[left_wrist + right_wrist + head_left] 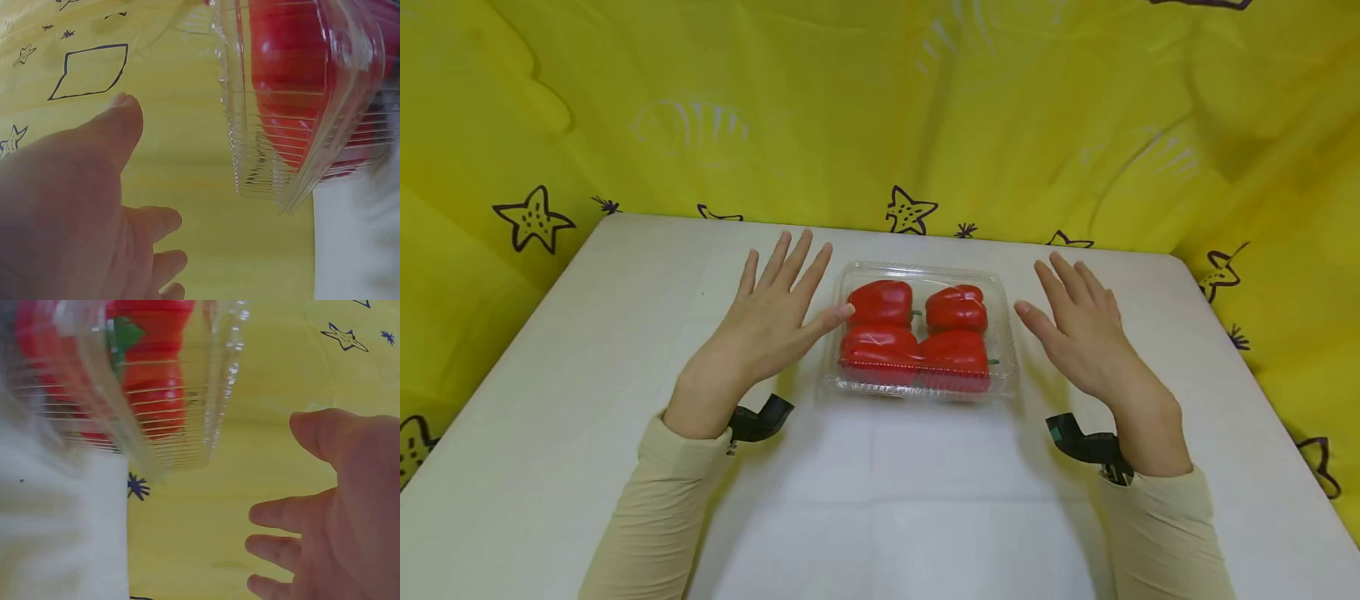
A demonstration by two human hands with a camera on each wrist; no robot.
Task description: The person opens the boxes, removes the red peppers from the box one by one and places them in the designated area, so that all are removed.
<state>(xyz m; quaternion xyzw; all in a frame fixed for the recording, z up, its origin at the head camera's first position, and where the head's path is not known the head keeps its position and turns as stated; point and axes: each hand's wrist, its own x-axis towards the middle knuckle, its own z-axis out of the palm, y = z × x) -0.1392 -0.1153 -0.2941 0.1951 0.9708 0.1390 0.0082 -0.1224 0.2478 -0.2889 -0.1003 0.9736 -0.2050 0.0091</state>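
A clear plastic clamshell box (1004, 325) sits on the white table, holding several red bell peppers (880, 302) with green stems. To its left is my left hand (767, 329), fingers straight and spread, its thumb overlapping the box's edge in the head view. The left wrist view shows a gap between that thumb (122, 125) and the box (294, 181). On the other side my right hand (1086, 337) is held with fingers extended, apart from the box. In the right wrist view its fingers (281, 512) hold nothing, and the box (187, 456) stands beyond them.
The white tabletop (880, 533) extends around the box on all sides. A yellow cloth (820, 125) with starfish and fish drawings hangs behind the table and along both sides. Black wrist mounts (763, 419) are worn at the cuffs of both sleeves.
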